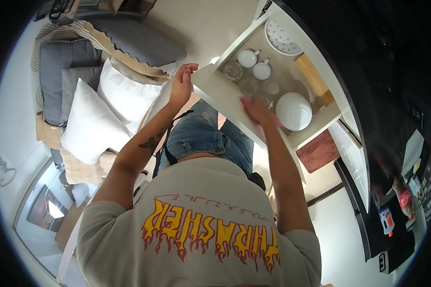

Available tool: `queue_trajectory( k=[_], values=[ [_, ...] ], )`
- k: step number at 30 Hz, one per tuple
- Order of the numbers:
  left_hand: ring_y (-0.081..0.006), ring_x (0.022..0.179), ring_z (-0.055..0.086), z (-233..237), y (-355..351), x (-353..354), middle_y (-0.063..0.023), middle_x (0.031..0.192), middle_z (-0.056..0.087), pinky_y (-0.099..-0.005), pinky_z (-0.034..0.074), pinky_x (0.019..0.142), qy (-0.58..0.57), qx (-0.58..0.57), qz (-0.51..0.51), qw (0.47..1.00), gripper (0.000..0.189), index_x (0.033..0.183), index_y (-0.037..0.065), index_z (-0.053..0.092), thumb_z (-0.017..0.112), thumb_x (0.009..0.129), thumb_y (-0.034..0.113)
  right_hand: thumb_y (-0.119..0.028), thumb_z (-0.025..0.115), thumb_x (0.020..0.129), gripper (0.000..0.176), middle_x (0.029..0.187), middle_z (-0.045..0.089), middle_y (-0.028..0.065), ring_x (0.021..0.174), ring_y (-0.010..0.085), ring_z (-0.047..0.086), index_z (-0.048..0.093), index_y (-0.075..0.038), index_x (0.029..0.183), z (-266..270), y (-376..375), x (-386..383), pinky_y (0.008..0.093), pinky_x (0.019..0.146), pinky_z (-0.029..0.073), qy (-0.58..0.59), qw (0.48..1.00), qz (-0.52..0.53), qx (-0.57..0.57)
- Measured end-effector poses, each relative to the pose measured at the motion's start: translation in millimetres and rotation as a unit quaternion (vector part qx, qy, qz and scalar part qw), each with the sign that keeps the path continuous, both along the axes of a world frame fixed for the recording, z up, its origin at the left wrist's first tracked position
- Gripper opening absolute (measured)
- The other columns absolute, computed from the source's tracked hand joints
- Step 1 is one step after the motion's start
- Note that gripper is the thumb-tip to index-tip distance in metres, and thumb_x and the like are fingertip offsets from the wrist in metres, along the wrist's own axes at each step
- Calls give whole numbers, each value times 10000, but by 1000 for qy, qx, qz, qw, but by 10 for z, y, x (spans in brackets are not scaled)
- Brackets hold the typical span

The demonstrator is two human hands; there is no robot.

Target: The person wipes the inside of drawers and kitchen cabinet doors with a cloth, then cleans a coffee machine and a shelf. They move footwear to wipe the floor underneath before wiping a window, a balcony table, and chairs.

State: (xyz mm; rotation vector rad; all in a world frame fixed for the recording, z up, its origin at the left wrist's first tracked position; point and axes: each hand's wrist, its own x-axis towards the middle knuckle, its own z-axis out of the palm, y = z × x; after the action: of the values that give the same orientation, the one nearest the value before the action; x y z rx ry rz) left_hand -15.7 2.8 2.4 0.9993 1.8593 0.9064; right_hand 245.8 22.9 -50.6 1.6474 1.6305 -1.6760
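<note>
A pulled-out white drawer [230,105] lies in front of me at the right. My right hand [257,111] is at its front panel, blurred by motion. Its fingers are bent around a soft pink cloth [246,101], which shows on both sides of the hand. My left hand [181,85] is raised beside the drawer's left front corner, fingers stretched and holding nothing visible. Inside the drawer are two white cups [262,71], a clear glass bowl [232,71], several glasses [248,87], a white bowl [293,112] and a dotted white plate [282,37].
A wooden board [315,79] lies along the drawer's back. Above it runs a black countertop [340,43] bearing a cola bottle [404,198] and an orange-and-white bottle [386,220]. At the left, a sofa [129,36] holds white cushions [93,122]. A reddish-brown panel [318,152] shows below the drawer.
</note>
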Motion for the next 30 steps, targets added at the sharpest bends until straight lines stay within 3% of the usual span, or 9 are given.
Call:
queue_trajectory(
  k=[7, 15, 17, 18, 20, 23, 26, 27, 30],
  values=[
    [-181, 879, 517, -13, 37, 105, -86, 959, 590, -298, 407, 813, -4, 10, -10, 1000, 319, 1029, 13, 571, 323, 920, 181, -381, 425, 827, 441, 1011, 604, 234, 953, 382, 576, 637, -26, 982, -244, 283, -690, 434, 838, 439, 121, 991, 13, 46],
    [-167, 863, 499, 8, 6, 126, -68, 958, 587, -294, 396, 814, 5, 8, -30, 1000, 307, 1030, 31, 577, 326, 912, 164, -390, 450, 818, 453, 926, 607, 268, 902, 410, 587, 647, 11, 891, -103, -816, 1652, 465, 788, 453, -200, 980, 10, -3],
    [-168, 870, 497, -4, -7, 128, -65, 964, 587, -295, 395, 820, 0, 2, -26, 1000, 307, 1029, 31, 577, 325, 911, 161, -421, 324, 876, 510, 996, 603, 253, 937, 387, 586, 622, -56, 1070, 539, -766, 1900, 475, 817, 437, -264, 958, 87, -66],
    [-168, 877, 496, -3, 2, 125, -62, 970, 586, -296, 393, 826, -3, -4, -21, 1000, 307, 1029, 30, 577, 323, 911, 158, -344, 310, 895, 439, 1013, 622, 195, 954, 354, 592, 594, -125, 1150, 10, -1155, 2373, 469, 815, 446, -357, 930, 6, -84],
    [-170, 881, 495, -8, -3, 135, -62, 977, 584, -298, 392, 831, -9, 7, -21, 1000, 307, 1029, 30, 577, 323, 911, 157, -388, 341, 872, 487, 1039, 601, 219, 1002, 361, 565, 658, -33, 975, -3, -1233, 2395, 432, 869, 422, -252, 965, 72, -7],
    [-170, 887, 496, -51, -10, 124, -64, 994, 580, -299, 393, 837, -14, 16, -21, 1000, 308, 1029, 30, 578, 321, 913, 154, -262, 412, 809, 324, 852, 641, 173, 837, 333, 616, 645, -48, 738, -350, -882, 1723, 466, 739, 461, -102, 917, 376, 88],
    [-172, 909, 503, -146, -26, 52, -70, 1012, 578, -296, 392, 850, -17, 10, -27, 999, 307, 1049, 31, 576, 326, 914, 149, -259, 481, 772, 249, 790, 632, 155, 733, 323, 617, 614, -67, 685, -116, -303, 245, 462, 653, 479, 78, 926, 250, 272],
    [-175, 930, 511, -156, -32, 28, -74, 1020, 578, -295, 391, 862, -20, 2, -36, 999, 306, 1068, 32, 572, 332, 915, 145, -284, 462, 793, 288, 830, 631, 175, 791, 335, 614, 628, -56, 737, 321, -107, -208, 452, 701, 480, 69, 976, 67, 195],
    [-189, 982, 522, -61, -4, -24, -86, 1034, 577, -290, 383, 886, -46, -23, -71, 996, 297, 1112, 31, 556, 369, 911, 143, -368, 449, 823, 384, 885, 631, 198, 867, 340, 608, 646, -39, 821, 900, 190, -751, 423, 778, 474, 90, 982, 12, 167]
  ],
)
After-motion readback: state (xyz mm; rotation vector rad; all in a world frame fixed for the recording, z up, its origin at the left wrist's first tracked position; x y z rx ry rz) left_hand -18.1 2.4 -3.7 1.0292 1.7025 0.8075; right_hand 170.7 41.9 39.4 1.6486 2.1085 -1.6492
